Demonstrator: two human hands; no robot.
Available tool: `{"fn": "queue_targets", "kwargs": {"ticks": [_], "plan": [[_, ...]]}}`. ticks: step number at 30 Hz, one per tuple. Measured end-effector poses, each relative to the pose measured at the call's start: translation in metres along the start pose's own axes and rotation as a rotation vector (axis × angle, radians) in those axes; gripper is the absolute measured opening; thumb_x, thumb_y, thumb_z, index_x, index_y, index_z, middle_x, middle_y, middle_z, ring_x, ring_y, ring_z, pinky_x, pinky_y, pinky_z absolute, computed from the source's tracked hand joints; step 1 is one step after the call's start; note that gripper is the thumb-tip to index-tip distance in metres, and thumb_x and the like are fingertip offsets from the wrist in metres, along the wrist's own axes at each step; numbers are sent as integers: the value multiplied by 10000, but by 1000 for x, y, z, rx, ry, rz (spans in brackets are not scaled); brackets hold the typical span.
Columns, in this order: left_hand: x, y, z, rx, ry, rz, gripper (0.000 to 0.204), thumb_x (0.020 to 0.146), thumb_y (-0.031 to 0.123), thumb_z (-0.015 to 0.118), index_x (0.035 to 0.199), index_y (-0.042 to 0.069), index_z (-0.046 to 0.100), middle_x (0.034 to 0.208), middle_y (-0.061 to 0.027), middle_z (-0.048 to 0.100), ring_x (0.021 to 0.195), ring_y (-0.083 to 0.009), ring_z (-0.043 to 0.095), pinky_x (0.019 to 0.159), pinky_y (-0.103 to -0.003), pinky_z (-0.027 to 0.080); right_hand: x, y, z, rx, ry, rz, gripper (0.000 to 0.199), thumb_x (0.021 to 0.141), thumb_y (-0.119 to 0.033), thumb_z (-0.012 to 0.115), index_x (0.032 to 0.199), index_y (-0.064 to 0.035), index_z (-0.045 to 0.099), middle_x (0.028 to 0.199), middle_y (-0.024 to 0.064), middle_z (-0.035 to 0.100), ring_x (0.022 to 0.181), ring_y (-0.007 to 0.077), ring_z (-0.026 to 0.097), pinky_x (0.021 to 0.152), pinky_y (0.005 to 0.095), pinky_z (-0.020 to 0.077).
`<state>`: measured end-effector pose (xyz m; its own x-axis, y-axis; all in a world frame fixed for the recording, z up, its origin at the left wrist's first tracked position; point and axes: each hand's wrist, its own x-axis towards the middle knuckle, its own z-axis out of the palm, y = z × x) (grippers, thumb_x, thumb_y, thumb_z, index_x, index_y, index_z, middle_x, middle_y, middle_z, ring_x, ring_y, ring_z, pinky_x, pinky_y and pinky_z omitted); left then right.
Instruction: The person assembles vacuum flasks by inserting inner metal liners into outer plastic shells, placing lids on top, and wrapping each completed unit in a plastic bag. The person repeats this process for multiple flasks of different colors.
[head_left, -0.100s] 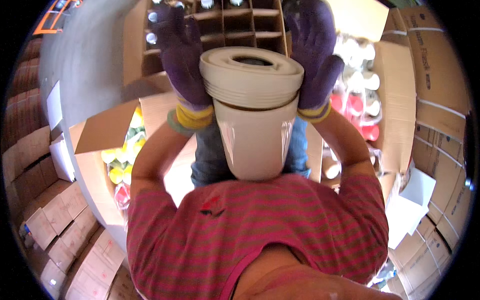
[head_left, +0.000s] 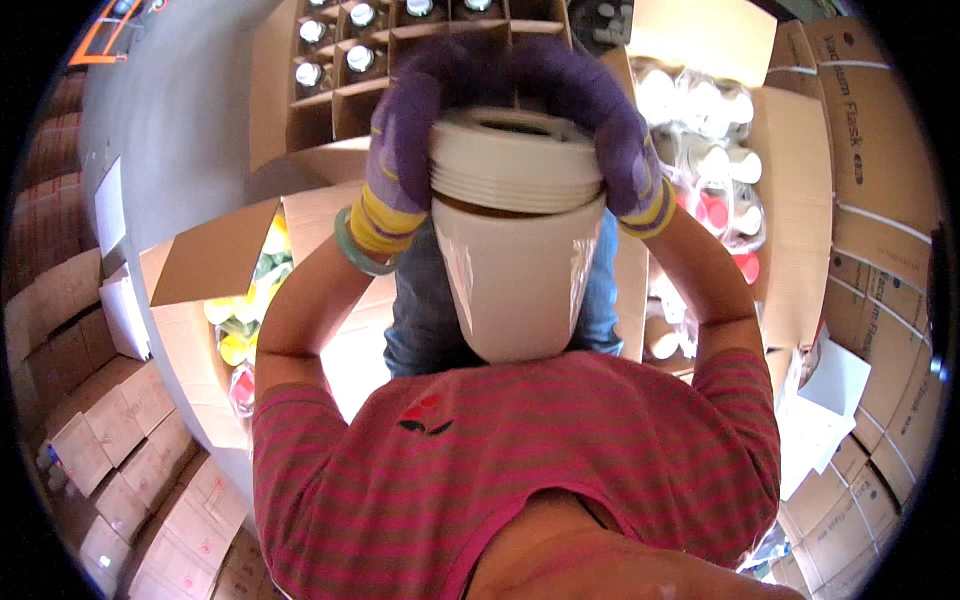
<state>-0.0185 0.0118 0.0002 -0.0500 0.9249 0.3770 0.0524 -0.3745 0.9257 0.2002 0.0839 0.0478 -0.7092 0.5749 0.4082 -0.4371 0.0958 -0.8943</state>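
Left hand (head_left: 400, 150) at 9 o'clock, right hand (head_left: 620, 140) at 3 o'clock, both gloved, gripping white flask body (head_left: 515, 280) by its threaded rim.

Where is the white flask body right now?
In the head view, the white flask body is upper centre, raised before the chest, its threaded rim gripped between the gloved left hand and right hand.
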Motion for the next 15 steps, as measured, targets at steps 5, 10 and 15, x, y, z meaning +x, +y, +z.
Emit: {"fn": "queue_targets", "kwargs": {"ticks": [5, 10, 15], "plan": [[30, -19, -13, 272, -19, 9, 450, 955, 208, 472, 1369, 46, 401, 1226, -166, 587, 1083, -262, 598, 954, -388, 447, 33, 13, -49, -914, -58, -132, 452, 919, -234, 598, 1293, -26, 455, 1171, 159, 625, 1044, 235, 631, 846, 336, 518], [67, -89, -41, 330, -240, -298, 517, 961, 521, 413, 1284, 133, 519, 1215, -64, 611, 1196, -225, 514, 1165, -514, 109, 61, 85, -62, 233, 305, 210, 250, 977, -148, 508, 1171, -31, 615, 1129, 84, 642, 955, 168, 635, 827, 303, 530], [30, -277, -170, 464, 285, -535, 627, 901, 551, 516, 1330, 93, 504, 1263, -132, 569, 1097, -284, 575, 936, -402, 462, 78, 220, -106, 260, 708, 635, 358, 837, -219, 725, 1147, -67, 631, 1025, 69, 663, 890, 178, 617, 775, 311, 508]]}}
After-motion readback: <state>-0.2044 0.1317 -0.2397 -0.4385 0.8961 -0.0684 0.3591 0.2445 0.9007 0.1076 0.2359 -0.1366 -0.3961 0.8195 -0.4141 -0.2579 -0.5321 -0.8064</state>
